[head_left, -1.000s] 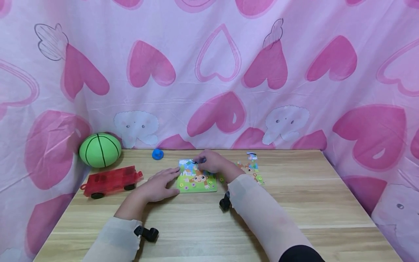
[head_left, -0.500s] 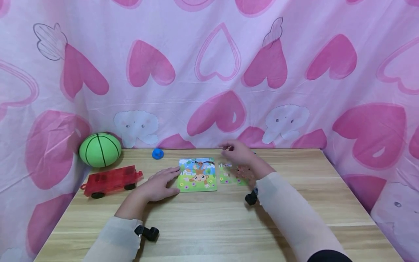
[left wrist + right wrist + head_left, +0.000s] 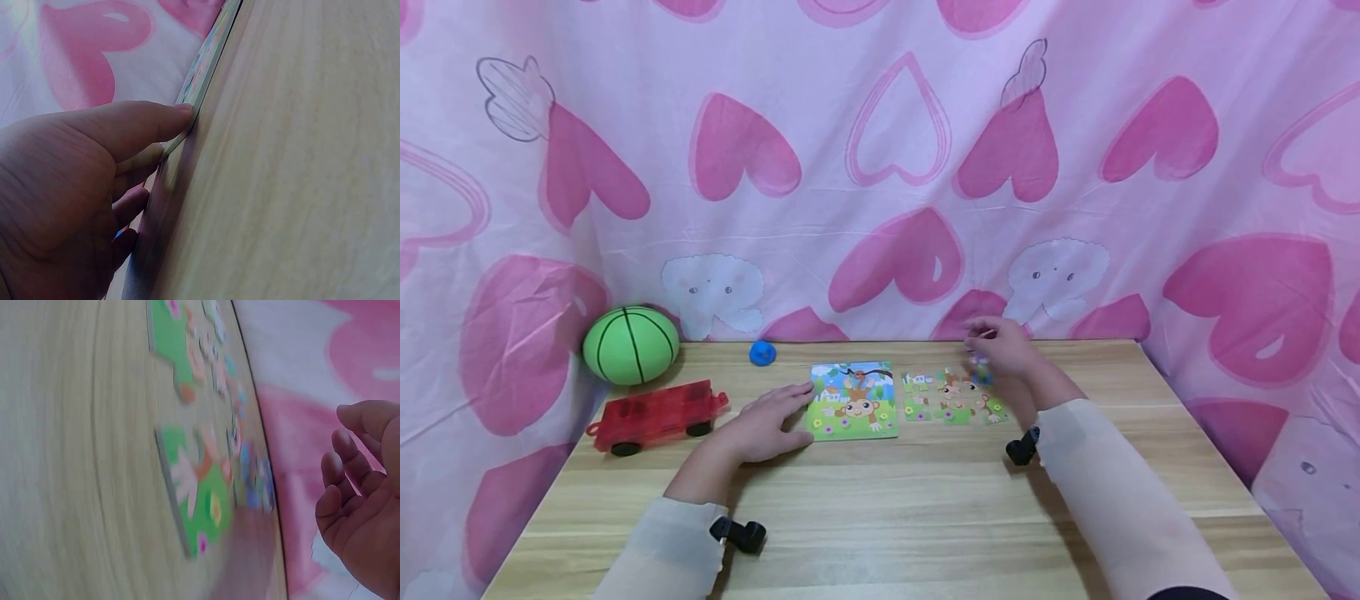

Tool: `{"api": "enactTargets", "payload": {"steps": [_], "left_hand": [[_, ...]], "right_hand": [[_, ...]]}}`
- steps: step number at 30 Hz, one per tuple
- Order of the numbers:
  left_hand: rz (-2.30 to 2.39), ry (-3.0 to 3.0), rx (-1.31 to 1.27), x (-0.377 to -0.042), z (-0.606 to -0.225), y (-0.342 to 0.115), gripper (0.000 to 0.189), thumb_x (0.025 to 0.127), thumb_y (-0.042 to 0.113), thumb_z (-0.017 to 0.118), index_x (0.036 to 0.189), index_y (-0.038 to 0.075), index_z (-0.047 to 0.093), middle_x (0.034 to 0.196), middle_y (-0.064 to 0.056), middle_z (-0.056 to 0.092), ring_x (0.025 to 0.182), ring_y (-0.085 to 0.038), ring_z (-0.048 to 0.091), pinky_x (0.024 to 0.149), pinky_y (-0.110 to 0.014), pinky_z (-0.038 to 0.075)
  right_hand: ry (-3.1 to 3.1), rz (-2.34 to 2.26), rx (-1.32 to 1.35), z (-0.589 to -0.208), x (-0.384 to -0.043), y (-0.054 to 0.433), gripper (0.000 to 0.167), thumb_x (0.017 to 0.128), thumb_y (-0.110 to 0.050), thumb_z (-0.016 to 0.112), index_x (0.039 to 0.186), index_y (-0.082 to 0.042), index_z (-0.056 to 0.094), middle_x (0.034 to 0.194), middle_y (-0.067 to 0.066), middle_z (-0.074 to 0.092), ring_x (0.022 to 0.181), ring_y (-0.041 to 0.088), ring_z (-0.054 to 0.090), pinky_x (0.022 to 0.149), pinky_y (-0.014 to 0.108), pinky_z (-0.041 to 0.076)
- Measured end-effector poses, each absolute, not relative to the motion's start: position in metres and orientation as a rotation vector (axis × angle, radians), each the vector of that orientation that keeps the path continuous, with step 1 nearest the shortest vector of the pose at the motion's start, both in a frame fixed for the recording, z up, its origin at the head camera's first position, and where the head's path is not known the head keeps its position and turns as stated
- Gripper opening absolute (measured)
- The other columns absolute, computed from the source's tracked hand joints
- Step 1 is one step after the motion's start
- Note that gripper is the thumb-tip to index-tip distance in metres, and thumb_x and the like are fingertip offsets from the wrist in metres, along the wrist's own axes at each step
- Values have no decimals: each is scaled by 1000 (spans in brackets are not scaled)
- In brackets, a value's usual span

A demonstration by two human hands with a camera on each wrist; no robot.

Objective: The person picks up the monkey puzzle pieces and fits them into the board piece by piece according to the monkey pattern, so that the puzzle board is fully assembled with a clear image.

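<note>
The left hand [image 3: 767, 422] rests at the left edge of a square picture board [image 3: 853, 400] with a monkey on a green and blue ground. In the left wrist view its thumb [image 3: 147, 124] lies straight along the board's edge [image 3: 203, 81], and the other fingers bend loosely below. The right hand [image 3: 1003, 346] hovers over the far end of several loose jigsaw puzzle pieces [image 3: 957, 410] beside the board. In the right wrist view its fingers [image 3: 334, 465] curl slightly with nothing between them. A green corner piece with a flower [image 3: 219, 515] lies nearest that hand's camera.
To the left stand a green ball [image 3: 631, 346] and a red toy wagon [image 3: 655, 417] with black wheels. A small blue round object [image 3: 762, 353] sits near the back edge of the wooden table [image 3: 880, 517]. A pink heart-patterned cloth [image 3: 880, 167] hangs behind.
The right hand has lifted off the picture board's upper right and moved right, to above the loose puzzle pieces, uncovering the whole picture. The left hand has stayed at the board's edge.
</note>
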State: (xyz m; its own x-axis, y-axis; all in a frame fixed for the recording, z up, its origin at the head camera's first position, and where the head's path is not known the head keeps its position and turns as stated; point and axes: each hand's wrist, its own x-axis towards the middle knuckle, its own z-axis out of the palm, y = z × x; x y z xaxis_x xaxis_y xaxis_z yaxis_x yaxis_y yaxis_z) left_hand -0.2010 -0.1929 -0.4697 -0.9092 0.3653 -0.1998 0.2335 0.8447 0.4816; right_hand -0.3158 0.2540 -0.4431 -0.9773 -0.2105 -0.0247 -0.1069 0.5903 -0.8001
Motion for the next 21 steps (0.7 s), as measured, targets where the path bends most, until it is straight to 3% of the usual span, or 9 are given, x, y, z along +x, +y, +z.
{"api": "enactTargets", "payload": {"steps": [6, 12, 21], "left_hand": [[663, 2747, 479, -201, -471, -194, 84, 95, 47, 79, 166, 25, 42, 177, 0, 33, 166, -39, 25, 128, -75, 24], [662, 2745, 479, -201, -471, -194, 84, 95, 47, 78, 167, 25, 41, 178, 1, 33, 166, -39, 24, 128, -75, 23], [670, 2740, 466, -200, -471, -194, 84, 95, 47, 78, 167, 26, 41, 178, 1, 32, 166, -39, 24, 128, -76, 23]], "right_hand": [[2731, -1255, -204, -452, -323, 274, 41, 105, -23, 69, 144, -12, 65, 135, 14, 68, 126, 33, 61, 109, 45, 52], [2725, -1170, -194, -458, -325, 283, 42, 104, -18, 69, 145, -11, 65, 138, 16, 65, 126, 33, 57, 104, 43, 50], [2654, -1169, -135, -464, -322, 285, 48, 98, -17, 77, 144, -11, 64, 145, 19, 62, 133, 37, 53, 119, 55, 44]]}}
